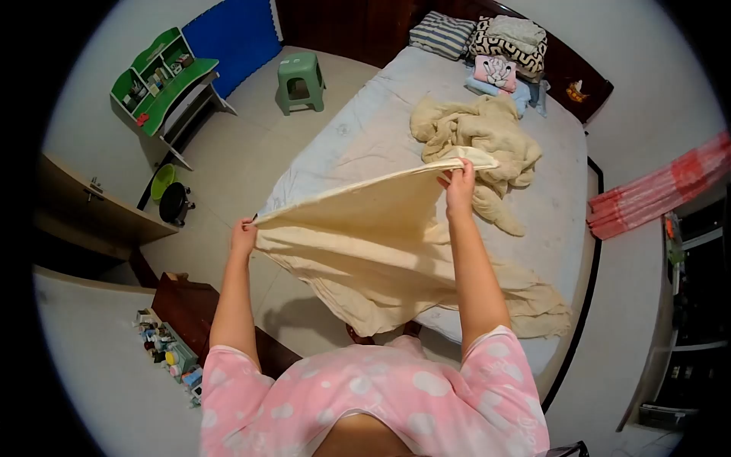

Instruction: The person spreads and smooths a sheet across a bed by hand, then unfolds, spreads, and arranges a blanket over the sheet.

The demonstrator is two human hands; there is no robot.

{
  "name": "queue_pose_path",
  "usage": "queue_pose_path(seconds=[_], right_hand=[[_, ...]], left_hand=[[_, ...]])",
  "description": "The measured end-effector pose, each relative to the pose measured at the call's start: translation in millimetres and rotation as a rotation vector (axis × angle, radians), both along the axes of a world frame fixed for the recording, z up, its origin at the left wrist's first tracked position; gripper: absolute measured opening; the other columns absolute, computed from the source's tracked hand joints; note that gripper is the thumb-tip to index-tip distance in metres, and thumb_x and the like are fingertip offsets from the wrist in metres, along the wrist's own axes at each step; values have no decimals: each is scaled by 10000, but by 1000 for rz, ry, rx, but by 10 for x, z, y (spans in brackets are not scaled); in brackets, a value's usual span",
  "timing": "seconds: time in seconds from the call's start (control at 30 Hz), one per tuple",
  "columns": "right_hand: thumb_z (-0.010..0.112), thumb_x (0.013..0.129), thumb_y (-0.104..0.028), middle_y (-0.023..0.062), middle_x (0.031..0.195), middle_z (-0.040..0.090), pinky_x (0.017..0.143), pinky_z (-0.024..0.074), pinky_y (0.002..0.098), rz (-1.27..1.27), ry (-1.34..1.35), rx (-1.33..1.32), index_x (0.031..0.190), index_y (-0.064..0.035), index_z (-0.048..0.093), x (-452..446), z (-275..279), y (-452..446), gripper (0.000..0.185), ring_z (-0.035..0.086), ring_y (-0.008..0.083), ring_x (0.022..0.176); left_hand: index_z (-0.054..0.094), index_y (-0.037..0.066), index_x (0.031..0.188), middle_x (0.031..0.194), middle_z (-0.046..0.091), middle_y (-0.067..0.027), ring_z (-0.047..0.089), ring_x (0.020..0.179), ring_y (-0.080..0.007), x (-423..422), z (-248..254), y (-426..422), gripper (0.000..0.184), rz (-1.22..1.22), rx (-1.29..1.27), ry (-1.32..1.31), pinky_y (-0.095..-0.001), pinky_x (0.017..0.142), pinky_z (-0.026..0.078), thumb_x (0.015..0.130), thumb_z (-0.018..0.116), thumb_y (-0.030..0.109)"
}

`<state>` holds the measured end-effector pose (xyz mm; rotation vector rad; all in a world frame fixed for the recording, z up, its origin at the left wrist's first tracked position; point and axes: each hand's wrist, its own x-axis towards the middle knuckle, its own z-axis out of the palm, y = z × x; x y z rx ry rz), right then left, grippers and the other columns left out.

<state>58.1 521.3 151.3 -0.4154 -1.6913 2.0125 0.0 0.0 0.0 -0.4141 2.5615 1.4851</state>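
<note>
A cream sheet is stretched between my two hands, its upper edge running taut from one to the other. My left hand is closed on one corner, out past the bed's left side. Farther along the same edge, my right hand grips the fabric over the bed, some of its fingers hidden by the cloth. The lower part of the sheet hangs in folds towards my feet and trails over the bed's near right corner. Just beyond my right hand lies a crumpled beige fleece blanket on the mattress.
The bed carries a striped pillow, a patterned pillow and folded cloths. A green stool, a green desk and a black round stool stand left. A dresser holds several bottles. Right hangs a pink curtain.
</note>
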Motion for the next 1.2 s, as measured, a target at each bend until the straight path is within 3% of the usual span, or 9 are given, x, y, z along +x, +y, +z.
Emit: queue_pose_path(seconds=[0.07, 0.13, 0.3, 0.5, 0.53, 0.63, 0.73, 0.93, 1.2], right_hand=[[390, 942, -165, 36, 936, 544, 708, 508, 308, 15, -32, 98, 1160, -121, 448, -5, -67, 30, 229, 560, 145, 863], [404, 932, -158, 38, 899, 556, 698, 503, 295, 37, -11, 165, 1131, -100, 475, -54, -137, -691, 219, 558, 144, 809], [449, 855, -118, 175, 861, 604, 709, 464, 368, 92, -171, 558, 1052, -72, 562, 309, 20, -1390, 231, 592, 279, 783], [504, 823, -81, 179, 955, 607, 763, 454, 403, 296, 103, 794, 1081, -98, 582, 618, 266, -1723, 270, 570, 336, 870], [541, 806, -64, 180, 1047, 579, 793, 449, 405, 339, 31, 757, 1117, -91, 564, 711, 306, -1726, 313, 558, 348, 907], [524, 820, -33, 159, 1157, 544, 877, 431, 339, 343, 92, 820, 1244, -92, 478, 843, 236, -1628, 431, 546, 293, 1030], [585, 796, -81, 130, 1224, 518, 916, 403, 381, 283, 75, 485, 1299, -52, 388, 944, 247, -1371, 542, 515, 291, 1093], [700, 745, -238, 141, 1333, 428, 988, 349, 369, 500, 14, 572, 1335, -50, 339, 920, 253, -1160, 716, 419, 239, 1223], [714, 745, -258, -19, 867, 578, 667, 398, 229, 998, -360, 208, 1081, -42, 591, 930, 416, -1066, 418, 489, 73, 773]], left_hand=[[533, 85, 1177, 1124, 570, -125, 523, 1056, -233, -104, -470, 240, 530, -173, -82, 138, -332, 931, 399, 685, 717, 156], [519, 54, 1184, 1152, 557, -130, 509, 1085, -249, 87, 448, 535, 588, -299, -9, 302, -347, 943, 392, 656, 746, 176], [298, 68, 1371, 1304, 412, -156, 403, 1216, -269, 760, 1386, 2061, 832, -733, 99, 555, -348, 1021, 317, 668, 740, 122], [410, 64, 1260, 1107, 544, -156, 552, 981, -260, 636, 1473, 2377, 582, -456, 401, 303, -318, 862, 437, 719, 613, -8], [496, 53, 1157, 998, 590, -103, 573, 880, -191, 635, 1384, 2376, 416, -455, 355, 456, -284, 781, 450, 753, 550, -32], [560, 48, 1080, 936, 595, -50, 541, 865, -124, 638, 1353, 2317, 317, -481, 642, 204, -246, 748, 431, 778, 506, -33], [561, 35, 1098, 954, 592, -14, 530, 885, -95, 611, 1438, 2195, 272, -495, 671, 150, -226, 797, 413, 852, 448, 19], [553, 16, 1142, 1021, 600, -22, 538, 916, -98, 833, 1930, 2080, 323, -519, 736, -71, -239, 809, 425, 927, 498, 251], [449, -9, 1254, 1164, 553, -89, 527, 1049, -169, 745, 2064, 1716, 492, -410, 757, -159, -294, 869, 427, 928, 479, 357]])
